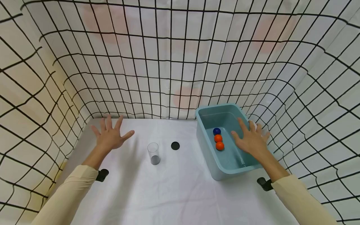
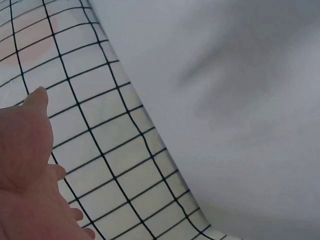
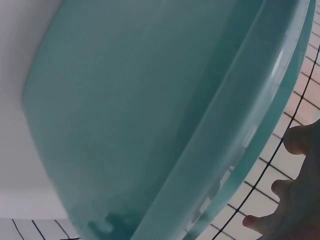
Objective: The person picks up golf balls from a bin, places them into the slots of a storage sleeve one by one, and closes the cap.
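- Reaching out over the white worktop point(image 1: 180, 193): both cream sleeves point(image 1: 70, 193) are extending forward, near edge.
- Left hand point(image 1: 111, 136) is hovering palm down, grip fully spread, holding nothing; clear cup point(image 1: 153, 153) is standing upright to its right, apart from it.
- Black disc point(image 1: 175, 145) is lying flat just past the cup.
- Right hand point(image 1: 251, 140) is hovering over the teal bin point(image 1: 206, 156), fingers splayed, grip empty, likely for reaching in.
- Two orange balls point(image 1: 219, 142) and a blue ball point(image 1: 216, 131) are sitting in a row inside the bin, left of that hand.
- Gridded curtain point(image 1: 168, 62) is hanging behind.
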`<action>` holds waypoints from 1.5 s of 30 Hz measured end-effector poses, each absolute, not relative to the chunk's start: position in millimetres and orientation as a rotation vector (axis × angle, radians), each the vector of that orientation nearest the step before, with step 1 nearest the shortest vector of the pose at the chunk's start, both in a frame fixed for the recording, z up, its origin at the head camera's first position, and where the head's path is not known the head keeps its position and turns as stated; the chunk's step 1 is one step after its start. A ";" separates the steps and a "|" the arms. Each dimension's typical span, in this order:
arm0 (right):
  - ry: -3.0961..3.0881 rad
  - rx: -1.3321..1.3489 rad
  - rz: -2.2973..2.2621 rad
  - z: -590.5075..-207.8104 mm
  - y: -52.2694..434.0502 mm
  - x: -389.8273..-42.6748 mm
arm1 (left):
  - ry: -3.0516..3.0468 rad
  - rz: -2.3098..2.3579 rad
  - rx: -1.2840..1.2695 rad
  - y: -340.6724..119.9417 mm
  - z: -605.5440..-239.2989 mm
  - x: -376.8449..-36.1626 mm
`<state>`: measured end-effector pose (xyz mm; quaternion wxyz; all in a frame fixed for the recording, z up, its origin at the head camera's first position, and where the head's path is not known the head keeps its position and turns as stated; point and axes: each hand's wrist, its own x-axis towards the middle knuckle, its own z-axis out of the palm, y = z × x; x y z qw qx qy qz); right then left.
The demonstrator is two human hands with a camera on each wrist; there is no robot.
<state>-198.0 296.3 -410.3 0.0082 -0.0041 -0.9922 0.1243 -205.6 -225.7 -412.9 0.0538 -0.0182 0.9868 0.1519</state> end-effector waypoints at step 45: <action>-3.020 0.100 0.824 -413.3 259.1 -197.0 | 2.844 1.199 0.152 -146.6 -501.3 -180.2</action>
